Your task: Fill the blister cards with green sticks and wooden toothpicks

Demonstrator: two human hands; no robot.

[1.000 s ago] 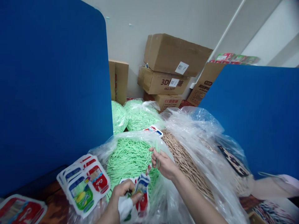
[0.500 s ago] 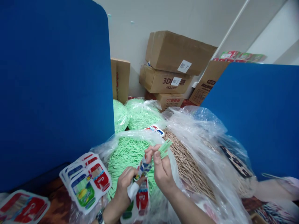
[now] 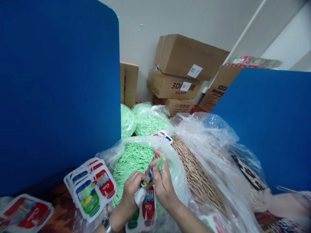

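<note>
In the head view, at lower centre, the left hand [image 3: 130, 188] is closed on a printed packet [image 3: 148, 174], its fingers hiding much of it. The right hand [image 3: 163, 186], just beside, is clamped on a small bunch of green sticks [image 3: 160, 162]; whether it also touches the packet is unclear. Both are over an open plastic bag [image 3: 143, 139] of loose green sticks — a printed pack [image 3: 148, 207] lies below them, partly covered.

Brown sticks [image 3: 194, 174] lie right of centre, partly under crumpled clear plastic [image 3: 209, 145]. A blue panel [image 3: 58, 97] fills the upper left, cutting off one of two filled bags [image 3: 152, 121] behind; another blue panel [image 3: 269, 126] blocks the right.

Fanned packs [image 3: 88, 194] at lower left read "Cola" on red, as does a lone pack [image 3: 28, 213] in the corner. Upper centre, stacked cartons [image 3: 176, 84] show "3D", "4X2.5" and — lowest — "CC" in red, with white labels [image 3: 195, 71] too small to read.
</note>
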